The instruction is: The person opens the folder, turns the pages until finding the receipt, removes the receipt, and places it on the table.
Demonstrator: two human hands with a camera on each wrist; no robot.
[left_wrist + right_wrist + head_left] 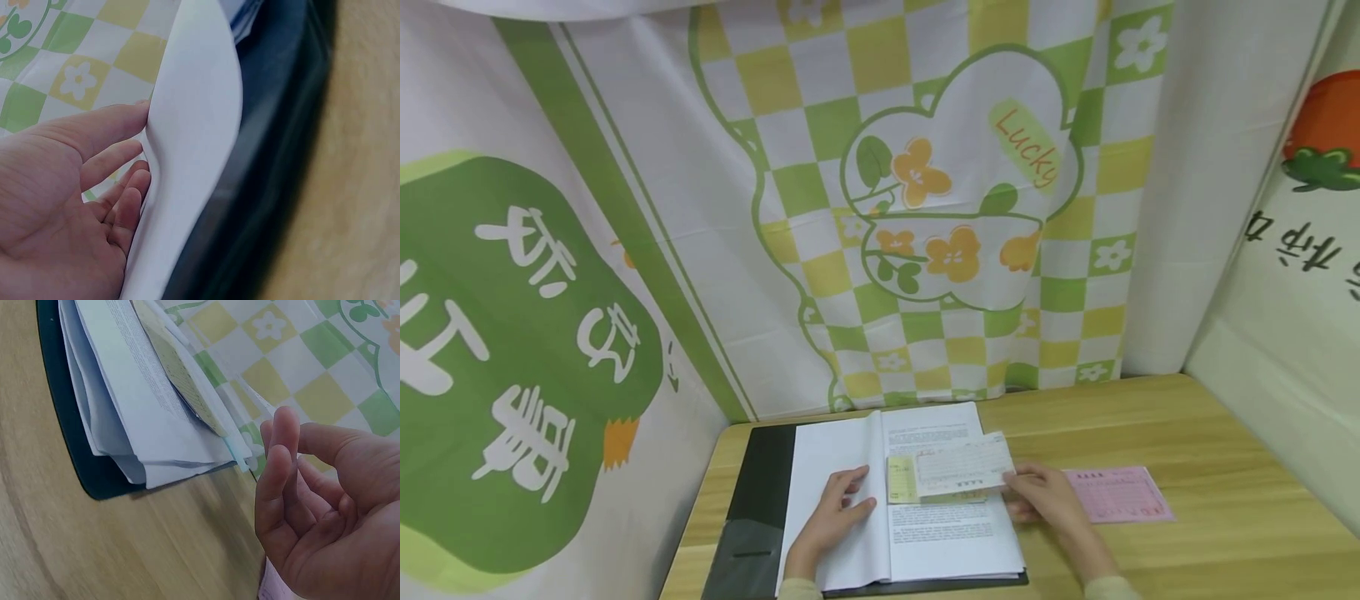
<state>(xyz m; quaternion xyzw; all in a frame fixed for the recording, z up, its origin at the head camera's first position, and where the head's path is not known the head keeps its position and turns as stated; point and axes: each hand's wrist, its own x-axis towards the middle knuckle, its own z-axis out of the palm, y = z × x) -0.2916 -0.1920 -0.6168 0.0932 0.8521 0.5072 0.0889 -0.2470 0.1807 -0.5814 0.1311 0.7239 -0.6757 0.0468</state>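
A black folder [766,467] lies spread with a stack of printed pages [955,546] on its right side and a blank white page [831,454] on its left. My right hand [1048,500] pinches the right end of a white form slip [966,465] between thumb and fingers, tilting it up. Beneath that slip a yellow slip [901,481] lies on the printed text. On the blank page rests my left hand [835,517], its fingers loosely bent; the left wrist view shows the fingertips [140,115] against the paper.
To the right of the folder, a pink form slip [1120,493] lies on the wooden table [1225,475], partly behind my right hand. A green and yellow checked curtain [947,250] hangs at the table's back edge. Printed cloth hangs on both sides.
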